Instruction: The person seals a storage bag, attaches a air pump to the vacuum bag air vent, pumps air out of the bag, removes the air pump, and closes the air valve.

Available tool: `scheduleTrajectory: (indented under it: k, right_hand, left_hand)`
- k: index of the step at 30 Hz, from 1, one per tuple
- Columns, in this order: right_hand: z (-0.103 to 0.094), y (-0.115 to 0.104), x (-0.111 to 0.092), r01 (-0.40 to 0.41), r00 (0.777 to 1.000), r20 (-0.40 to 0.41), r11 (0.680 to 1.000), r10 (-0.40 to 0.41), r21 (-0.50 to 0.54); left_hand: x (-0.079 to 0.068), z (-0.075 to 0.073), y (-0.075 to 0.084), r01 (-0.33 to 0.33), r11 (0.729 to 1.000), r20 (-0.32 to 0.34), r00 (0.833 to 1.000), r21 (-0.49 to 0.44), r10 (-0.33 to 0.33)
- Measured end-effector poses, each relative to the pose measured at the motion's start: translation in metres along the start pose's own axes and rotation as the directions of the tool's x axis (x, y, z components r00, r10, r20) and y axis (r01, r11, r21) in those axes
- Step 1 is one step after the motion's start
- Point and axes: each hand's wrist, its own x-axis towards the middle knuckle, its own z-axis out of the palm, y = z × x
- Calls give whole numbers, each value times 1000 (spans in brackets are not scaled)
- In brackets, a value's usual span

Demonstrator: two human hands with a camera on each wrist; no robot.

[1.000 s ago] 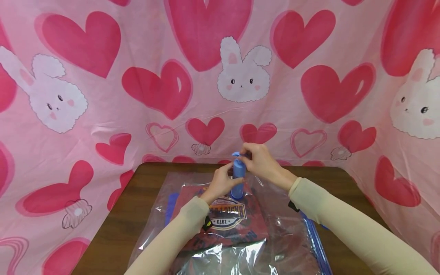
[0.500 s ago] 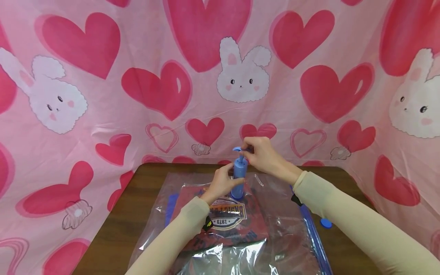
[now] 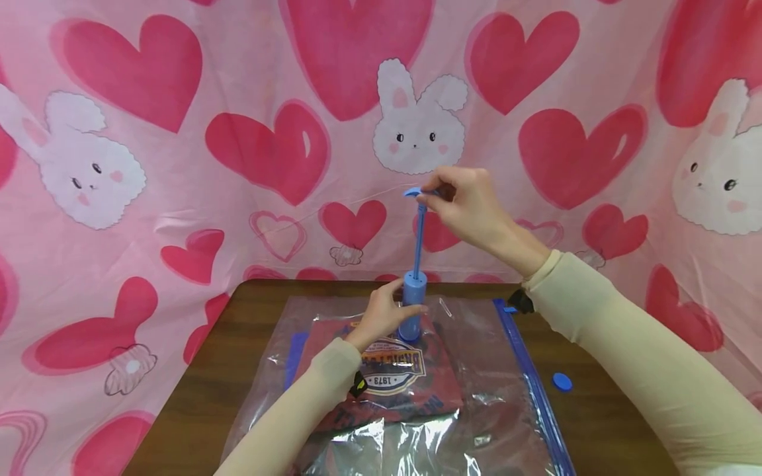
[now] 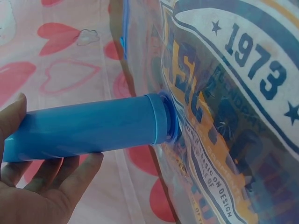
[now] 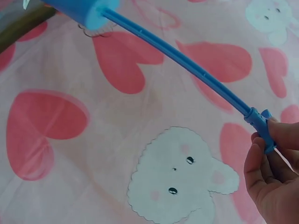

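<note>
A blue hand pump (image 3: 415, 289) stands upright on a clear vacuum storage bag (image 3: 488, 370), its base against the bag's valve (image 4: 169, 116). My left hand (image 3: 381, 316) grips the pump's cylinder, thumb on one side and fingers on the other. High above it, my right hand (image 3: 464, 201) pinches the pump's T-shaped handle (image 5: 262, 128). The thin rod (image 5: 182, 58) is drawn far out of the cylinder. Inside the bag lies a folded dark red garment (image 3: 387, 377) with a printed "1973" badge; something blue (image 3: 296, 354) shows at its left edge.
A blue round cap (image 3: 562, 382) lies on the brown wooden table (image 3: 196, 390), right of the bag's blue zip edge (image 3: 530, 377). A pink cloth (image 3: 250, 165) printed with hearts and rabbits hangs behind and at both sides.
My right hand has risen with the handle, pulling the rod from nearly pushed in to long and exposed. The left hand stays on the cylinder. The blue cap has come into fuller view.
</note>
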Motion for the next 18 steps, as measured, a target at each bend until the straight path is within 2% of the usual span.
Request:
scheduleTrajectory:
  k: [7,18]
  right_hand:
    - [-3,-5,0,-42,999,-21,999,42,-8]
    - [4,-5,-6,-30,997,-71,999,28,-20]
  left_hand:
    - [-1,-1,0,0,1000,3,1000,11,0]
    - [1,-2,-2,4,1000,-5,1000,26,-4]
